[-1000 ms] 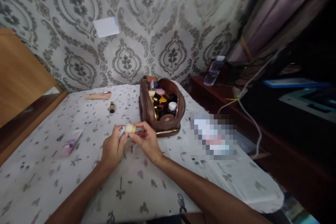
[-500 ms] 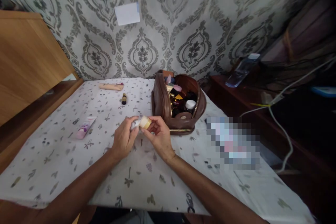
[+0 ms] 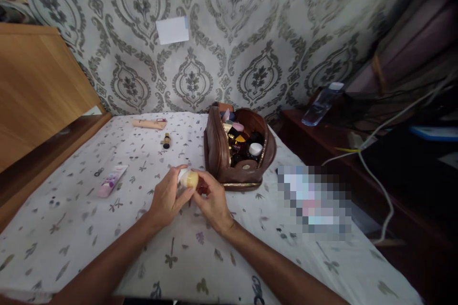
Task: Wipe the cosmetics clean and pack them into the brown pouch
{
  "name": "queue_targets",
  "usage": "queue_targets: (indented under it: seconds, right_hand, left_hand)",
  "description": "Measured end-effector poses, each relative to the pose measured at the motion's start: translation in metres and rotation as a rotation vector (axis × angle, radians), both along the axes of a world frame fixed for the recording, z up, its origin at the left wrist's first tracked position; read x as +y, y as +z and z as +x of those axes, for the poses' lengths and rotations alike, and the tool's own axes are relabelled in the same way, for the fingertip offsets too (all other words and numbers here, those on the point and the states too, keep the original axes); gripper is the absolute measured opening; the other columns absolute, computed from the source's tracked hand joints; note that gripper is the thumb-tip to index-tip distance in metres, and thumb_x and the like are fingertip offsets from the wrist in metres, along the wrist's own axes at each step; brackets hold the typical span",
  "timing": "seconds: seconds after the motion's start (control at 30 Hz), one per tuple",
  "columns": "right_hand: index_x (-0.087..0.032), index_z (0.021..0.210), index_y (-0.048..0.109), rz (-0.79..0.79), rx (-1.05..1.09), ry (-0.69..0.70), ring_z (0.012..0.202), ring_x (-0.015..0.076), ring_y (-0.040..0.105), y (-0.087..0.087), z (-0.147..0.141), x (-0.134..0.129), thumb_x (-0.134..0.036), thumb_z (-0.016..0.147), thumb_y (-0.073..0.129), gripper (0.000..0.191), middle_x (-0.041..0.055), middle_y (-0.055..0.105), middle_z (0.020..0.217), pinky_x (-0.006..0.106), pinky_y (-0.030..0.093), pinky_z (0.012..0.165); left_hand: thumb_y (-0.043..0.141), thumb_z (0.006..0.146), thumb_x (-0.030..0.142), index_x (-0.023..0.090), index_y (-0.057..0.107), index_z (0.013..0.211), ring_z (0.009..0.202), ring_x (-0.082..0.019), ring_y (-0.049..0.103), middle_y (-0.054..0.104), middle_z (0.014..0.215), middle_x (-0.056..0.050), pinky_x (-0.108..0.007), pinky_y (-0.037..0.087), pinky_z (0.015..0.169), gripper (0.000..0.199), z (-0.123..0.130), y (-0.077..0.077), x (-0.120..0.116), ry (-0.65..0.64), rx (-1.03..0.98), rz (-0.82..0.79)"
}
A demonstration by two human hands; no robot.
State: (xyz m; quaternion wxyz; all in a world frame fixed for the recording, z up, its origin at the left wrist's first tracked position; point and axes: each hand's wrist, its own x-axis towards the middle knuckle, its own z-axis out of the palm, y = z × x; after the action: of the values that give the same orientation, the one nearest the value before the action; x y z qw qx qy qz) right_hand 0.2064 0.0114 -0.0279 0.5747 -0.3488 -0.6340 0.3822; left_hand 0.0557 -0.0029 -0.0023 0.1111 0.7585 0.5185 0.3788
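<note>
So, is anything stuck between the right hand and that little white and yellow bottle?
Nothing visible: the right hand is right by the yellow end of the small, rounded white-and-yellow bottle, held in the left hand. The open, brown, leather-looking bag sits beyond the hands, not in between.

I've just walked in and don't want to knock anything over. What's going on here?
A person is handling a small jar, white at one end and yellow at the other. The left hand grips it, and the right hand is close at its yellow end. Just beyond the right hand, a brown bag stands open with containers inside. Off to the left on the cloth are a pink tube, a peach tube and a small bottle.
</note>
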Motion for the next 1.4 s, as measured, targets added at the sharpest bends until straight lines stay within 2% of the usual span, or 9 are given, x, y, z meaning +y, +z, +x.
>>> queue_targets:
  seconds: [0.13,0.37,0.53,0.83,0.97,1.07,1.23,1.4]
  right_hand:
    - [-0.023,0.125,0.063,-0.005,0.024,0.017,0.074,0.0149,0.058,0.000,0.002,0.001,-0.025,0.083,0.068,0.042,0.0042,0.064,0.097,0.027,0.051,0.065]
    - [-0.023,0.112,0.063,-0.062,0.046,-0.039,0.087,0.0175,0.064,0.003,0.005,-0.001,-0.029,0.080,0.072,0.033,0.0051,0.067,0.106,0.025,0.052,0.065]
    - [-0.023,0.108,0.059,-0.096,0.038,-0.041,0.084,0.0173,0.066,0.005,0.003,-0.002,-0.029,0.079,0.070,0.032,0.0037,0.068,0.102,0.026,0.052,0.064]
    - [-0.021,0.105,0.062,-0.093,-0.037,-0.063,0.069,0.0145,0.055,0.004,0.002,0.002,-0.029,0.075,0.072,0.032,0.0021,0.064,0.090,0.026,0.047,0.061]
    - [-0.020,0.101,0.063,-0.070,-0.134,-0.067,0.061,0.0128,0.049,0.005,0.003,0.002,-0.021,0.072,0.066,0.029,-0.0017,0.059,0.078,0.025,0.042,0.058]
    - [-0.019,0.100,0.065,-0.023,-0.226,-0.069,0.062,0.0134,0.048,0.008,0.005,0.000,-0.014,0.070,0.062,0.031,-0.0010,0.058,0.079,0.025,0.042,0.059]
    - [-0.020,0.100,0.066,0.051,-0.307,-0.065,0.066,0.0157,0.051,0.012,0.008,-0.001,-0.009,0.068,0.058,0.035,0.0014,0.060,0.083,0.027,0.044,0.062]
    - [-0.020,0.096,0.066,-0.030,-0.225,-0.041,0.072,0.0161,0.055,0.015,0.007,-0.002,-0.017,0.072,0.063,0.025,0.0024,0.060,0.087,0.027,0.047,0.064]
  left_hand:
    - [0.043,0.097,0.040,0.020,0.047,0.124,0.103,-0.023,0.065,0.066,0.114,-0.008,-0.037,0.050,0.089,0.034,0.000,0.002,0.002,-0.047,-0.096,-0.088]
    - [0.038,0.099,0.041,0.018,0.051,0.113,0.088,-0.021,0.065,0.070,0.100,-0.008,-0.033,0.050,0.079,0.030,0.000,0.005,0.004,-0.103,-0.127,-0.193]
    - [0.043,0.098,0.039,0.017,0.051,0.121,0.094,-0.021,0.067,0.071,0.107,-0.009,-0.032,0.051,0.083,0.033,0.000,0.006,0.002,-0.097,-0.111,-0.139]
    - [0.038,0.101,0.031,0.017,0.054,0.128,0.115,-0.021,0.064,0.067,0.124,-0.011,-0.034,0.049,0.099,0.035,-0.004,-0.004,0.005,-0.087,-0.066,0.036]
    - [0.049,0.096,0.039,0.018,0.053,0.131,0.110,-0.023,0.064,0.067,0.119,-0.010,-0.036,0.051,0.095,0.041,-0.007,-0.003,0.005,-0.101,0.006,0.027]
    - [0.059,0.089,0.043,0.019,0.052,0.130,0.105,-0.024,0.065,0.066,0.114,-0.009,-0.036,0.051,0.090,0.048,-0.008,-0.003,0.005,-0.078,0.072,0.011]
    - [0.052,0.094,0.041,0.019,0.052,0.126,0.104,-0.023,0.063,0.065,0.113,-0.009,-0.035,0.050,0.090,0.039,-0.006,-0.004,0.005,-0.073,0.095,0.020]
    - [0.055,0.091,0.039,0.019,0.049,0.126,0.099,-0.023,0.063,0.063,0.108,-0.008,-0.036,0.050,0.088,0.040,-0.009,-0.005,0.005,-0.021,0.026,0.012]
